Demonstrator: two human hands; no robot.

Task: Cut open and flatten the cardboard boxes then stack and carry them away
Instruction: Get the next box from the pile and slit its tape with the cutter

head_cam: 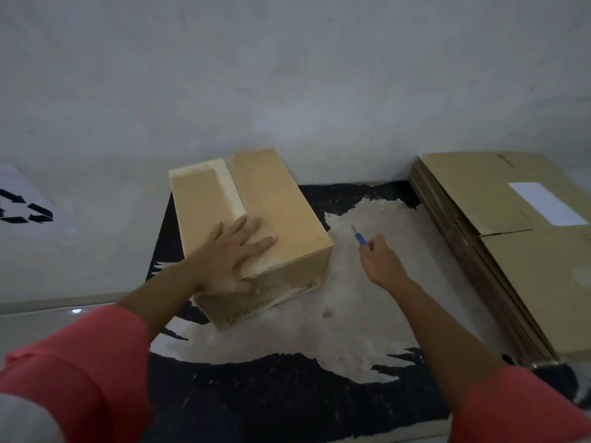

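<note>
The left hand (pixel 230 260) lies flat with fingers straight and spread, pressing on the near end of the taped cardboard box (pixel 271 199). The right hand (pixel 380 260), just right of the box, curls its fingers round a blue-handled cutter (pixel 360 238); the pale tip is blurred, possibly a blade. The box stands toward the worktop (pixel 287 394) rear edge. A stack of flattened boxes (pixel 511 251) lies along the right edge.

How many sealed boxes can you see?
1: the box under the left hand, in the middle. The stack on the right is already flat; more boxes may sit out of view.
</note>
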